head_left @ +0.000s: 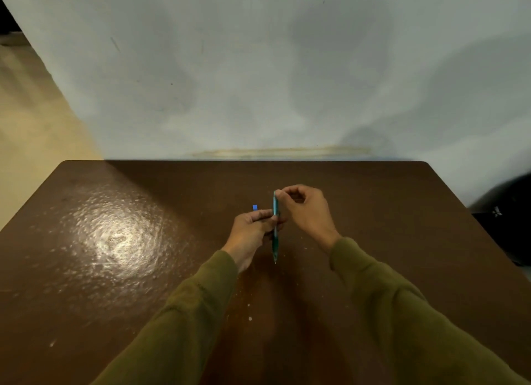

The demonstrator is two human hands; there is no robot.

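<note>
A thin teal pen [275,235] stands nearly upright above the brown table [115,241], its tip pointing toward me. My left hand [253,232] grips the pen around its middle, fingers curled round the barrel. My right hand [304,209] pinches the pen's top end between thumb and fingertips. A small blue piece [255,207], perhaps a cap, shows just beyond my left hand's fingers; whether it lies on the table or is held I cannot tell.
The table's far edge meets a pale wall [258,68]. A dark object [505,218] stands off the table's right edge. A bright glare patch [115,235] lies on the left of the tabletop.
</note>
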